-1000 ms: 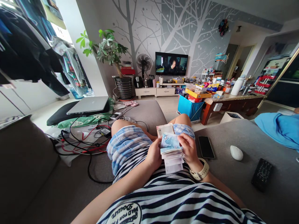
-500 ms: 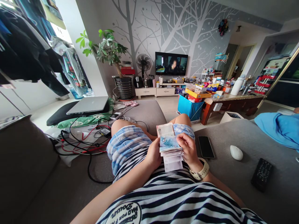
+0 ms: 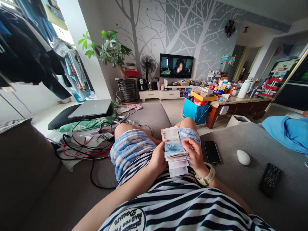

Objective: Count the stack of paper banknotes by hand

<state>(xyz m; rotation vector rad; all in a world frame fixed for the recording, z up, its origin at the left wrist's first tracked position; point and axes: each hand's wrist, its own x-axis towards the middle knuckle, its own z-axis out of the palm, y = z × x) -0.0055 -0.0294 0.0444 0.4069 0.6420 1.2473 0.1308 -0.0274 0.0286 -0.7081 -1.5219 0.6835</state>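
A bundle of banknotes [image 3: 176,156] is held between both hands above my lap. On top lies a blue note marked 10 [image 3: 173,148]; a paler brownish note [image 3: 171,133] sticks out at the far end, and whitish-purple notes [image 3: 179,171] hang from the near end. My left hand [image 3: 159,158] grips the bundle's left edge, with most of its fingers hidden beneath. My right hand [image 3: 194,152], below a cream wristwatch [image 3: 206,176], pinches the right edge of the blue note with thumb and forefinger.
Right of my leg on the grey sofa lie a phone [image 3: 212,151], a white mouse [image 3: 243,157] and a black remote [image 3: 270,179]. Tangled cables [image 3: 89,150] and a laptop [image 3: 91,108] are on the left. A cluttered table [image 3: 243,102] stands ahead to the right.
The blue note has shifted very slightly toward me, and more of the brownish note shows at the far end. Both hands keep their hold in nearly the same place.
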